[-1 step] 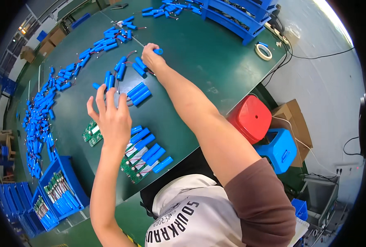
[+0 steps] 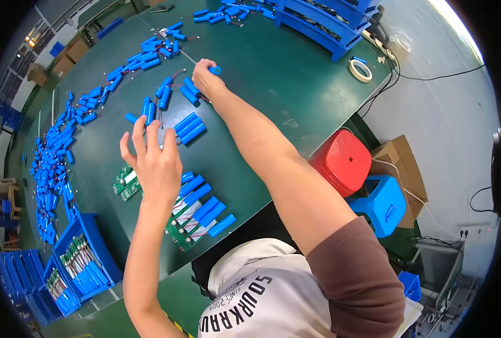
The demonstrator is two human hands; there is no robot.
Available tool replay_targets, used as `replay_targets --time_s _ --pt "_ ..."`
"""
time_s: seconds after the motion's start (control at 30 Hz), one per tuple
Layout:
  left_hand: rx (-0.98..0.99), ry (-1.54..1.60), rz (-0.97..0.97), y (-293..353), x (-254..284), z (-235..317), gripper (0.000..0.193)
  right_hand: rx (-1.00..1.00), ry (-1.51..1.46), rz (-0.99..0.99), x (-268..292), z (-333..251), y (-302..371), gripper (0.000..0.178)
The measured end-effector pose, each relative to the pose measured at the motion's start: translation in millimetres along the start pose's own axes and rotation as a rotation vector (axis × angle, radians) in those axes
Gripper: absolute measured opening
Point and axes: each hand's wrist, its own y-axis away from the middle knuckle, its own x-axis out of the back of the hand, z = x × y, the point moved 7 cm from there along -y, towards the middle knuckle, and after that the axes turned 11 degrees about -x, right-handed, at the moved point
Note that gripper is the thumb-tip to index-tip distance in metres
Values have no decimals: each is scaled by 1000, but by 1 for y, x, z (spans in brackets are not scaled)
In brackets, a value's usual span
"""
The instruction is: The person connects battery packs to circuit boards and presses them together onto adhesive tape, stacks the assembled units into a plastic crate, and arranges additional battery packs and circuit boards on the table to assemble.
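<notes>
My right hand [image 2: 208,80] is closed around a blue cylindrical battery [image 2: 216,70], whose end sticks out past the fingers. My left hand [image 2: 157,166] hovers over the table with its fingers spread and holds nothing. Close to its fingertips lies a neat group of blue batteries [image 2: 190,129] side by side. Several loose batteries with thin wires [image 2: 164,97] lie between the two hands. Nearer my body, blue batteries wired to green circuit boards [image 2: 180,232] lie in a row. More green circuit boards [image 2: 127,183] are partly hidden behind my left hand.
A long pile of blue batteries [image 2: 53,163] curves along the table's left and far side. Blue trays [image 2: 87,253] with wired packs stand at the near left. A blue rack [image 2: 318,28] and tape roll [image 2: 360,71] are at far right. Red [image 2: 343,160] and blue stools [image 2: 383,205] stand beside the table.
My left hand has shifted very slightly to the right. My right hand keeps its hold on the battery, almost in the same place.
</notes>
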Motion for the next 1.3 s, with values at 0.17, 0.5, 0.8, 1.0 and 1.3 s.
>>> replay_targets --time_s 0.17,0.5,0.8,1.0,1.3 --pt "-17 98 3 0 10 14 18 50 -21 -6 21 2 -2 36" --pt "-81 -597 -800 -19 -120 -58 33 -289 181 15 96 34 -59 11" --pt "-52 -1356 -1390 9 -140 -136 37 -199 581 74 200 18 -34 2" --pt "-23 -1390 -1522 29 -102 -162 40 -233 489 50 215 -12 -42 2" --pt "10 -1357 -1507 42 -86 -176 39 -168 467 60 238 -38 -24 4"
